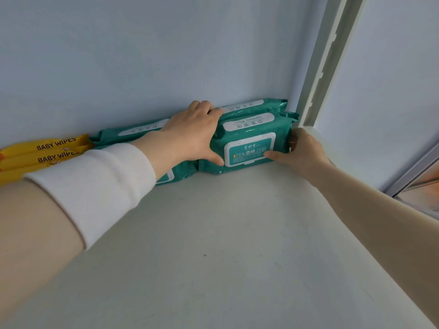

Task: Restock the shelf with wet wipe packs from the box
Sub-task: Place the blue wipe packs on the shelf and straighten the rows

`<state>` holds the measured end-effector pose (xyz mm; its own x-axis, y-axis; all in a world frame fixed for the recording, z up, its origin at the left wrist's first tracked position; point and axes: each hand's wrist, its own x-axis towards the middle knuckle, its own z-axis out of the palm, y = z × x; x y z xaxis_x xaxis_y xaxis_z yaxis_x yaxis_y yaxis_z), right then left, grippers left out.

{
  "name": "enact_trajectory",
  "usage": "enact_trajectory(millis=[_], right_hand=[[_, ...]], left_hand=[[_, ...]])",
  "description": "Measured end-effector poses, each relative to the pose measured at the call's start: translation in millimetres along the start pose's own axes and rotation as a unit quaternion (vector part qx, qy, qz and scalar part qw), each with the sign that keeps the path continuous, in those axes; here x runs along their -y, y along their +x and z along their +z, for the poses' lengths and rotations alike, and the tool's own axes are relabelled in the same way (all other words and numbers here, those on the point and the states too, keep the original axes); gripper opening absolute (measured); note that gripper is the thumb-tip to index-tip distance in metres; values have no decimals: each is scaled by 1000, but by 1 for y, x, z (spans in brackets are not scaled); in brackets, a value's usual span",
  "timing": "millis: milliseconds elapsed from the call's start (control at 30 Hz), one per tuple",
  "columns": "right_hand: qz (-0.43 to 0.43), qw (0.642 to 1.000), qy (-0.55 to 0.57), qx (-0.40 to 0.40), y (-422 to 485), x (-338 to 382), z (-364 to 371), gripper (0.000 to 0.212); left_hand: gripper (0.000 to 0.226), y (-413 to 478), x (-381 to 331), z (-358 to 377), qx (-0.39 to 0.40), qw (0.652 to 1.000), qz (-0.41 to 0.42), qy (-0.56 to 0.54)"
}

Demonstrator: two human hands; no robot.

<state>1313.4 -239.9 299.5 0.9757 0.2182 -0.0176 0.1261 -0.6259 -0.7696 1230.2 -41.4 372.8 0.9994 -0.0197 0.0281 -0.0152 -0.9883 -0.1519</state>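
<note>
A teal wet wipe pack (249,141) with a white flip lid stands on the white shelf (225,233) near the back right corner. My left hand (192,136) grips its left end, thumb on the front and fingers over the top. My right hand (301,150) grips its right end, thumb on the lid. A second teal pack (256,105) stands right behind it against the back wall. Another teal pack (133,132) lies to the left, partly hidden by my left arm. The box is out of view.
Yellow baby wipes packs (47,153) are stacked at the far left against the wall. A white slotted shelf upright (325,67) rises at the right corner. The blue-white back wall (166,55) closes off the rear.
</note>
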Motion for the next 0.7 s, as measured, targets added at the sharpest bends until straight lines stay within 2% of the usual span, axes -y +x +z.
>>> enact_trajectory(millis=[67, 233, 333, 467, 600, 700], right_hand=[[-5, 1000, -7, -11, -1, 0, 1, 75], [-14, 999, 0, -42, -2, -1, 7, 75], [-4, 999, 8, -34, 0, 1, 4, 77], [2, 1000, -8, -12, -2, 4, -1, 75], [3, 999, -2, -32, -1, 3, 5, 74], [5, 999, -33, -31, -4, 5, 9, 66]], left_hand=[[107, -1, -3, -3, -5, 1000, -2, -3], [91, 5, -8, 3, -35, 998, -25, -47], [90, 5, -7, 5, -39, 996, -28, -70], [87, 6, -9, 2, -28, 998, -25, -58], [88, 8, -9, 5, -39, 997, -28, -59], [87, 6, -12, 8, -42, 998, -30, -39]])
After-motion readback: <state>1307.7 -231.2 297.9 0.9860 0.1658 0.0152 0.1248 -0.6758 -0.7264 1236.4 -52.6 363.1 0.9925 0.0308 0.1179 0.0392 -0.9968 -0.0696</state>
